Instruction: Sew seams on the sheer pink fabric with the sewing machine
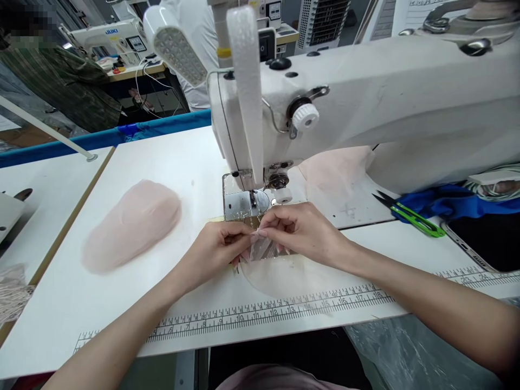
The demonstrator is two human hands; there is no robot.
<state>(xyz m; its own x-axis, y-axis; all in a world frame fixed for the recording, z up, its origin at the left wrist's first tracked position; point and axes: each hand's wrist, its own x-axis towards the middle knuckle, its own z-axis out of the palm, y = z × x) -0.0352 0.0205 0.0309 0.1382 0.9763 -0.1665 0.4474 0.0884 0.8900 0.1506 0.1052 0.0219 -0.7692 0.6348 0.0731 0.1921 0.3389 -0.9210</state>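
My left hand [217, 246] and my right hand [303, 230] meet just in front of the sewing machine's needle plate [244, 203]. Both pinch a small sheer pale piece [262, 248] between thumb and fingers, fingertips almost touching. A larger sheer pink fabric piece [284, 276] lies flat on the table under and before the hands. The white sewing machine [365, 103] rises right behind them, its presser foot [252, 199] just beyond my fingers.
A pile of pale pink fabric pieces [132, 225] lies to the left. Green thread snips [414, 219] rest at the right beside blue cloth [455, 203]. A printed ruler [264, 314] runs along the table's front edge. A person [60, 81] sits at the back left.
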